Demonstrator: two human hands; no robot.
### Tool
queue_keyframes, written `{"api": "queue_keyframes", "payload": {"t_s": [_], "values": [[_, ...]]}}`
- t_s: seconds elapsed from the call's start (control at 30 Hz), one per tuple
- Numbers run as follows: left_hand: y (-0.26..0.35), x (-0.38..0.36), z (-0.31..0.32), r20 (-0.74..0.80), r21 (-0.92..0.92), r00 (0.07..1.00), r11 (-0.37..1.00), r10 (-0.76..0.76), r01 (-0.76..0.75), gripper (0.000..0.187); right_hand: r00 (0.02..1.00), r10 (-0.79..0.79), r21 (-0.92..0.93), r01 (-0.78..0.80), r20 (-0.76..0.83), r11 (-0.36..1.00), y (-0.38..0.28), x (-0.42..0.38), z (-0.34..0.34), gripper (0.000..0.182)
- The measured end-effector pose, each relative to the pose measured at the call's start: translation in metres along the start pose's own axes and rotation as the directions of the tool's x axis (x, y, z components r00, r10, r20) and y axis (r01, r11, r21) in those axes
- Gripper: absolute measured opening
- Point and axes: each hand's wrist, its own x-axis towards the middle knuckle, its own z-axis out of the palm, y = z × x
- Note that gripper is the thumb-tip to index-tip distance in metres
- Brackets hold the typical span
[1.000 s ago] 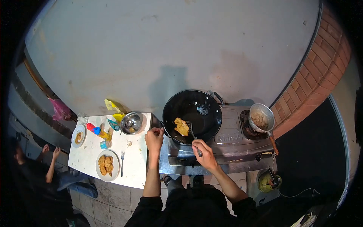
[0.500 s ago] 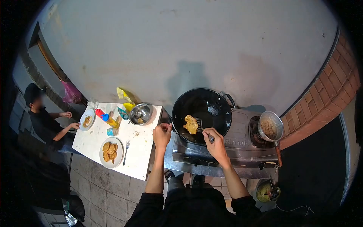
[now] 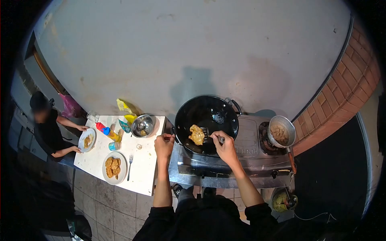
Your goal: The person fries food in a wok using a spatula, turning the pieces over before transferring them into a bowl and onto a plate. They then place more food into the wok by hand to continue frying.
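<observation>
A black wok [image 3: 217, 138] stands on the stove's left burner. A browned, fried-looking piece of food [image 3: 196, 135] lies low on its left side. My right hand [image 3: 225, 148] is closed around the handle of a slotted spatula [image 3: 206, 134], whose dark head meets the right edge of that piece. At the wok's left side, my left hand [image 3: 163, 146] has its fingers closed at the small side handle [image 3: 173, 131]; part of the grip is hidden.
Left of the stove, a white table [image 3: 140, 170] bears a plate [image 3: 105, 175] of fried pieces, a fork [image 3: 130, 168], sauce bottles [image 3: 114, 136] and a metal bowl [image 3: 151, 121]. A co-worker [image 3: 54, 130] holds another plate [image 3: 93, 143]. On the right burner sits a saucepan [image 3: 292, 134].
The camera view has shifted slightly. The food piece looks turned or tilted on the spatula's edge. The co-worker now has both hands at the plate and has leaned in.
</observation>
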Motion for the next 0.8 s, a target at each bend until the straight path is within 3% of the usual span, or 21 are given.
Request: {"api": "queue_keyframes", "payload": {"t_s": [0.27, 0.47, 0.6, 0.67, 0.77, 0.8], "values": [[0.002, 0.003, -0.004, 0.046, -0.011, 0.999, 1.0, -0.014, 0.015, 0.023, 0.992, 0.067, -0.045, -0.072, -0.107, 0.996, 0.016, 0.028, 0.003, 0.018], [0.002, 0.004, -0.005, 0.073, -0.004, 0.997, 0.999, -0.032, 0.032, 0.024, 0.979, 0.172, 0.033, -0.169, -0.109, 0.985, 0.027, 0.045, -0.002, 0.023], [-0.002, 0.003, -0.003, 0.041, -0.014, 0.999, 1.0, 0.004, -0.003, 0.023, 0.994, 0.044, -0.033, -0.048, -0.1, 0.998, 0.049, 0.07, -0.01, 0.024], [-0.001, 0.004, -0.004, 0.05, -0.015, 0.999, 1.0, 0.001, 0.0, 0.023, 0.996, 0.061, -0.041, -0.063, -0.065, 0.997, 0.031, 0.086, -0.015, 0.025], [0.005, 0.003, -0.007, 0.066, -0.003, 0.998, 1.0, -0.008, 0.009, 0.023, 0.977, 0.047, -0.158, -0.013, 0.208, 0.987, 0.015, 0.106, -0.015, 0.026], [0.006, 0.003, -0.007, 0.07, 0.005, 0.997, 1.0, -0.015, 0.015, 0.023, 0.977, 0.047, -0.158, -0.013, 0.207, 0.987, 0.011, 0.109, -0.012, 0.026]]}}
